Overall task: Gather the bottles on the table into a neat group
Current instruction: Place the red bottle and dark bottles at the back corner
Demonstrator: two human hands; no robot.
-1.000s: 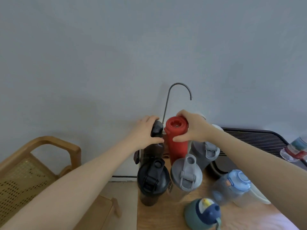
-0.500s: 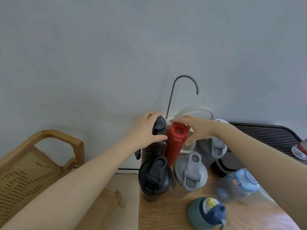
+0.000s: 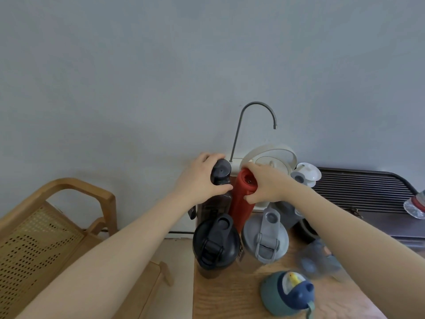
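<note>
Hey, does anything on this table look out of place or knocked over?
Mostly tidy. One clear bottle with a blue lid lies tipped on its side by the right forearm, apart from the upright group. The red bottle leans slightly in the right hand.

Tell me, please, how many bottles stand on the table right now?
6 visible: dark and red at the back, black-lidded and grey-lidded in front, blurred blue, green nearest. The right arm may hide another.

Your right arm [image 3: 345, 217] hides most of the blurry blue bottle [image 3: 319, 261]; the frame's edge clips the clear bottle [image 3: 416, 204].
</note>
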